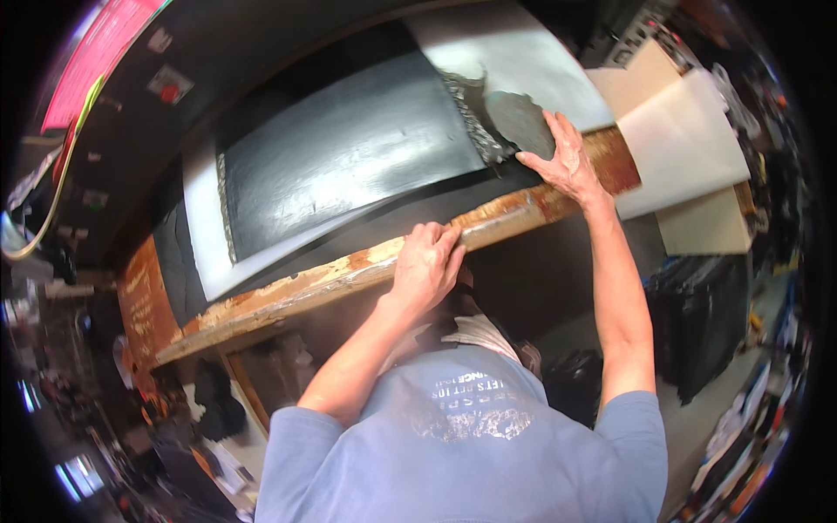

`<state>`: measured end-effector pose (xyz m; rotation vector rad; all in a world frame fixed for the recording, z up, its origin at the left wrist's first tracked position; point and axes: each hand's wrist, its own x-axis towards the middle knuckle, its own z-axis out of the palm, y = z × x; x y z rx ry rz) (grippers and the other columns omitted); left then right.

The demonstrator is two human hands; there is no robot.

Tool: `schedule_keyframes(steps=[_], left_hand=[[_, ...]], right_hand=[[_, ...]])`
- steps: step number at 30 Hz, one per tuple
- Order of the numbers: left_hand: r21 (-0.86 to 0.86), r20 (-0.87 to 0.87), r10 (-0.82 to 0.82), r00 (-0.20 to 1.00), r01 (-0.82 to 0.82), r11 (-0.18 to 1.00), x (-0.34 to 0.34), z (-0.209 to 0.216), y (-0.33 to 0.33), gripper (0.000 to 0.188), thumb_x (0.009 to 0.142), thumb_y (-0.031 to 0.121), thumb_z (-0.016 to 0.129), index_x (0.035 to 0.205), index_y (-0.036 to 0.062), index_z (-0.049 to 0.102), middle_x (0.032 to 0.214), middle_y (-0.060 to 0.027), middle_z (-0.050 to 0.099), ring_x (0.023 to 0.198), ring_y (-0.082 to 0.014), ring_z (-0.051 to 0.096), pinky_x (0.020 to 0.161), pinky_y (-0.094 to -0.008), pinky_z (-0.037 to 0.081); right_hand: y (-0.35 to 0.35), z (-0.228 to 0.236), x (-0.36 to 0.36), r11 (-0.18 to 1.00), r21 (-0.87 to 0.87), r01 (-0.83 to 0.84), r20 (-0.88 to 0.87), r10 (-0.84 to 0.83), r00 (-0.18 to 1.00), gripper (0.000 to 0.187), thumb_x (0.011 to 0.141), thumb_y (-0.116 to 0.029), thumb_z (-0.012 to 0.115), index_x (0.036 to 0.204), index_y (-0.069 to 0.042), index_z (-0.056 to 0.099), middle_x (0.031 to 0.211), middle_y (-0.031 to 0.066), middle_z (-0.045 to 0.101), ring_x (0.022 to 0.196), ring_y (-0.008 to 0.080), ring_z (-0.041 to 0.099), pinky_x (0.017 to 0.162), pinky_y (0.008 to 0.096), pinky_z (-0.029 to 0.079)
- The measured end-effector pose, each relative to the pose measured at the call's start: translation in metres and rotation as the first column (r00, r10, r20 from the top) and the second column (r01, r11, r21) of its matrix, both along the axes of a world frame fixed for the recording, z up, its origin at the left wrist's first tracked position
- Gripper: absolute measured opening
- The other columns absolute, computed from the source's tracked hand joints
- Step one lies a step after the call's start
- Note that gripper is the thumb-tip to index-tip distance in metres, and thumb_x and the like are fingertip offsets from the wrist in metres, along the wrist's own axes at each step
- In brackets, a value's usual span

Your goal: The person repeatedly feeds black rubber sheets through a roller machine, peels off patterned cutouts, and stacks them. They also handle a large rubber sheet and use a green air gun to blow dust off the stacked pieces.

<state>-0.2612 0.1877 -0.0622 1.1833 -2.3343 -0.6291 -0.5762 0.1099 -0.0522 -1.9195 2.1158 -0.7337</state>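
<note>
Head view, and we are looking down on a worn wooden bench edge (349,268) with a glossy black sheet (349,148) lying on a white sheet (205,231) behind it. Our eyes go to the right hand (571,164), out at the grey rounded slab (520,122), which sits just beyond the right end of the black sheet, next to a ragged grey strip (473,122). We judge this to be a handling step, the slab being placed or steadied; which of the two, we cannot say. The next move seems to call for even support along the slab's rim, with care near that ragged strip.

Now the pose: the right arm reaches long and forward, thumb at the slab's near edge, fingers spread up its right side. The hand is at the rim, yet we cannot tell whether it grips or merely touches. Over on the left, the elbow bends and the left hand (429,268) rests on the bench edge, fingers curled, perhaps bracing; how firmly it holds the wood, we cannot tell.
</note>
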Motion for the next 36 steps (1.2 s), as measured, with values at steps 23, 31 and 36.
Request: schedule_keyframes(steps=[23,31,36], left_hand=[[-0.029,0.126,0.375,0.918,-0.374,0.927,0.117,0.009,-0.108,0.076,0.097,0.041,0.076,0.154,-0.0005,0.049,0.167,-0.0274,0.037,0.158,-0.0498,0.027,0.128,-0.0673,0.019],[-0.172,0.182,0.499,0.847,-0.473,0.864,0.28,0.009,-0.098,0.061,0.104,0.022,0.064,0.155,-0.0049,0.045,0.165,-0.0288,0.04,0.156,-0.0455,0.034,0.129,-0.0571,0.026],[-0.151,0.121,0.525,0.842,-0.507,0.848,0.302,0.003,-0.087,0.062,0.101,0.01,0.065,0.156,-0.0054,0.042,0.165,-0.0292,0.04,0.156,-0.0461,0.035,0.128,-0.0569,0.027]], right_hand=[[-0.038,0.102,0.04,0.977,0.091,-0.194,0.25,0.166,0.954,0.092,0.073,-0.002,0.079,0.16,-0.004,0.047,0.156,0.014,0.054,0.142,0.0278,0.054,0.122,0.0407,0.04],[-0.126,0.092,0.261,0.44,0.195,-0.877,0.075,0.884,0.46,0.098,0.06,-0.004,0.081,0.154,-0.009,0.052,0.153,0.025,0.051,0.136,0.0455,0.052,0.114,0.0538,0.045],[-0.166,0.085,0.351,0.095,0.29,-0.952,-0.098,0.993,0.069,0.095,0.069,0.009,0.073,0.157,-0.017,0.05,0.159,0.0218,0.047,0.149,0.042,0.042,0.127,0.0548,0.033]])
